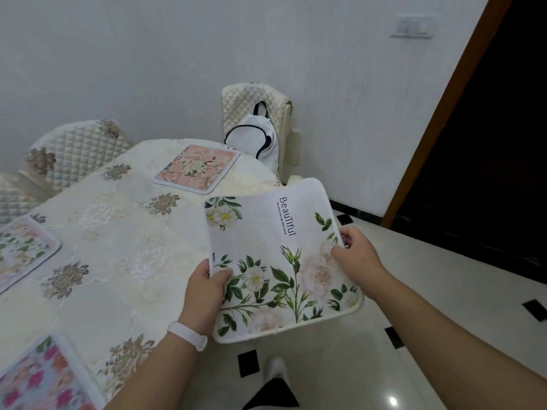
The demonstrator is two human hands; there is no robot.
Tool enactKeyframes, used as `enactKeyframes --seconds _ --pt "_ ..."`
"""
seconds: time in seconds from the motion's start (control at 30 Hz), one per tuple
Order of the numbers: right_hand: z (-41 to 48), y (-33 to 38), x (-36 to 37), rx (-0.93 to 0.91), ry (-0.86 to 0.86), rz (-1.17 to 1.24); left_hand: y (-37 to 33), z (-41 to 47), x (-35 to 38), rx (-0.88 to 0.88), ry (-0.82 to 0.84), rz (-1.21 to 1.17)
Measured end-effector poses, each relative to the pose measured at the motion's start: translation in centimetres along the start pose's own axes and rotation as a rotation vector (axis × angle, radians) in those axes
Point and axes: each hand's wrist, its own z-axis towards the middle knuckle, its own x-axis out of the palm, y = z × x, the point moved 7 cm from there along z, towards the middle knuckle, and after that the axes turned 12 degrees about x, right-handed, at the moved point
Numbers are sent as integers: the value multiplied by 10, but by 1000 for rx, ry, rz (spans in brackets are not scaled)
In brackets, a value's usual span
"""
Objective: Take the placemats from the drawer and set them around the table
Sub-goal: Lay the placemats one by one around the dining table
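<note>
Both my hands are on the white mat (278,261), held in the air at the table's (118,232) right edge, part over the cloth and part out over the floor (429,291).

Left hand (204,291): thumb on top of the mat's left edge, fingers curled under, pinching it. White band (188,335) on that wrist.

Right hand (358,253): clamped on the mat's right edge, thumb on top, fingers folded round the rim.

Mat face up and sagging between the two grips, far corner lifted. White and pale pink flowers, green leaves, the word "BeauTiful" printed along it.

Three mats lie flat on the table. Pink mat (196,168) at the far end. Green mat (20,250) at the left side, partly out of view. Bright mat (41,377) at the near left corner.

Behind the table's far end, a quilted chair (251,97) with a white backpack (257,137) on it. Second quilted chair (74,152) at the far left side.
</note>
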Motion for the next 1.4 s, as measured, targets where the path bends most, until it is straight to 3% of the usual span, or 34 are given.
enactKeyframes --seconds 0.4,0.6,0.83,1.0,1.4 --pt "112 51 -13 34 -91 -63 9 125 56 45 -13 36" --pt "175 98 7 25 -66 -146 10 184 57 -55 -72 -85" --pt "215 150 63 -60 34 -228 14 226 23 -96 -163 -136" --pt "232 179 129 -123 139 -368 30 221 -22 -134 -337 -190" --pt "243 163 283 -227 479 -577 87 178 -98 -225 -680 -149"
